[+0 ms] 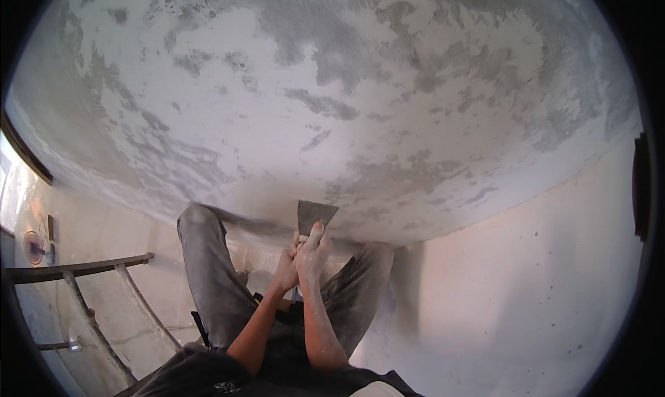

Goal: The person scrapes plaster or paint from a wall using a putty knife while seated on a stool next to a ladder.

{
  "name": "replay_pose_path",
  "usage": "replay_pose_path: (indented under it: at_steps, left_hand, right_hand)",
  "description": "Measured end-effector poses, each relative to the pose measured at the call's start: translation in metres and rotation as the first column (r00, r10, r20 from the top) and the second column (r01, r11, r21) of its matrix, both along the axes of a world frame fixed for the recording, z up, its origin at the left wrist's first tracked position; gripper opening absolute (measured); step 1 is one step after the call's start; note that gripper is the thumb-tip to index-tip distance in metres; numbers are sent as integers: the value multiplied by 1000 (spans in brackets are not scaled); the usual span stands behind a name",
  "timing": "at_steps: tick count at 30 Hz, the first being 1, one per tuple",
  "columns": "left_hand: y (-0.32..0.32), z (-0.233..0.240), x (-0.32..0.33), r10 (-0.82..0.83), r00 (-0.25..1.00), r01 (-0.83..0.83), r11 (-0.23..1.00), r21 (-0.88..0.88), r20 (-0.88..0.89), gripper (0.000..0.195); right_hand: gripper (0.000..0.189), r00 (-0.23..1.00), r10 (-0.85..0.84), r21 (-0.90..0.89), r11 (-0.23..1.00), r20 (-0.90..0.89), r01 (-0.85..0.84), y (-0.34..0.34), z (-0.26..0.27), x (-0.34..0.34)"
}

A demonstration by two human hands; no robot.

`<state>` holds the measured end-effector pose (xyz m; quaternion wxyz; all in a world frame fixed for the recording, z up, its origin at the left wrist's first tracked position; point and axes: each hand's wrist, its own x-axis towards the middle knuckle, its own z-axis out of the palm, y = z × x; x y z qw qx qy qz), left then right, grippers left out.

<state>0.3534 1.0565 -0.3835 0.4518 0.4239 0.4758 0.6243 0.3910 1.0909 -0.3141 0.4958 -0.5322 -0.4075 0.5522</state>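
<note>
My right hand [314, 246] is closed around a putty knife [316, 212], its thumb lying on the wide metal blade. The blade points away from me, its far edge close to the white and grey patched wall [270, 153]; whether it touches cannot be told. My left hand [287, 268] is pressed against the right one from the left, its fingers partly hidden, so what it grips is unclear. White dust coats both hands and the right forearm. My knees, in grey trousers, stand bent on either side.
At lower left is a ladder [98, 266] with worn rungs. A round fan [33, 247] stands farther off at left, near a bright opening [15, 189]. A pale side wall [519, 272] with small holes rises at right. A dark object [640, 186] sits at the right rim.
</note>
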Motion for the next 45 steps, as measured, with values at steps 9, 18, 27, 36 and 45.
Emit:
replay_pose_path:
  at_steps: [9,18,27,36,45]
  left_hand:
    - [9,4,-8,77,996,-72,994,85,-52,25]
    - [-11,-12,-5,41,998,-36,995,-98,48,22]
    - [-5,-46,-13,42,998,-43,999,-25,-56,17]
    - [-8,-46,-16,17,981,-19,1000,-7,-193,19]
    - [-5,-39,-15,38,996,-39,999,-10,-85,18]
  right_hand:
    - [45,999,7,169,986,-52,2,4,10,-12]
    - [51,999,-45,37,998,13,44,-7,-9,-7]
    - [50,984,-43,166,986,173,14,-1,-58,-10]
    - [48,971,-21,137,990,237,-12,-3,-44,-7]
    - [41,984,-8,58,998,180,-2,-4,-41,-6]
